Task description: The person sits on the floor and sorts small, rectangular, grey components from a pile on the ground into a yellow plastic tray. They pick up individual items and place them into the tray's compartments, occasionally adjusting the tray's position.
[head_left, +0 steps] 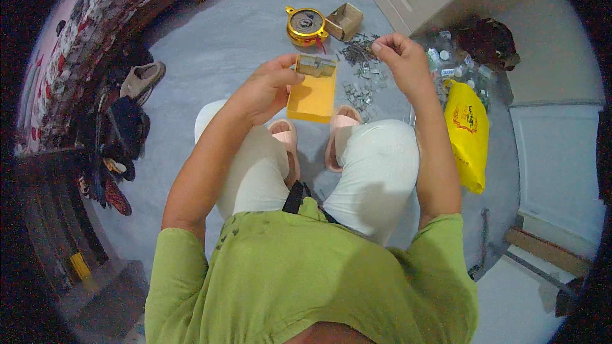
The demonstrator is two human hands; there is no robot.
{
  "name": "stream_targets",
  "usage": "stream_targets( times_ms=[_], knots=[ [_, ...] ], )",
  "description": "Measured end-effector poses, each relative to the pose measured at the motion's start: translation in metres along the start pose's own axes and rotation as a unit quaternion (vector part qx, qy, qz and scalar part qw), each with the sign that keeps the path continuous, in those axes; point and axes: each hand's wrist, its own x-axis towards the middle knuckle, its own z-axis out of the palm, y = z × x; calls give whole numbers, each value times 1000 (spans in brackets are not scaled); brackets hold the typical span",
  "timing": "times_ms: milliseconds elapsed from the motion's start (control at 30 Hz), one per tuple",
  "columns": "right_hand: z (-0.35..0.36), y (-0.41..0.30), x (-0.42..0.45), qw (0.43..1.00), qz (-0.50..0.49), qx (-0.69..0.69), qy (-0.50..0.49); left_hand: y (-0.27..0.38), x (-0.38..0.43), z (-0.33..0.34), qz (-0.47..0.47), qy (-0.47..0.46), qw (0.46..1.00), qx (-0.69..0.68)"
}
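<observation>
My left hand (267, 88) grips a small open yellow box (311, 98) by its left wall, thumb over the rim. Grey metal strips, resembling staple strips (316, 66), lie inside at the box's far end. To the right, my right hand (404, 64) is raised with thumb and forefinger pinched together over a heap of dark nails or screws (356, 51). Whether something tiny sits between those fingertips is too small to tell. Small silvery metal pieces (359, 95) are scattered on the floor between the heap and my right foot.
A gold two-handled pot (306, 26) with dark grey contents stands beyond the box, beside an open cardboard box (345, 21). Small bottles (459, 64) and a yellow plastic bag (467, 136) lie at right. Shoes (142, 81) line the left side. Pink slippers (342, 136) are on my feet.
</observation>
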Motion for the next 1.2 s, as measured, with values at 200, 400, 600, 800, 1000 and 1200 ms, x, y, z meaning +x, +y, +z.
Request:
stream_targets(
  times_ms=[200, 400, 600, 800, 1000, 1200],
  knots=[
    [2, 60, 4, 992, 110, 52, -18, 3, -3, 3, 16, 29, 999, 23],
    [28, 225, -30, 961, 227, -144, -64, 3, -3, 4, 10, 56, 998, 22],
    [43, 321, -93, 910, 245, -316, -112, 10, 2, 12, -10, 50, 999, -9],
    [54, 357, -104, 924, 254, -277, -76, 10, 11, 15, -13, 84, 996, 5],
    [76, 345, -54, 897, 178, -392, -101, 10, 15, 10, -33, 89, 995, 43],
    [95, 340, -29, 865, 72, -480, -126, 13, 19, 13, -54, 105, 993, 8]
  ],
)
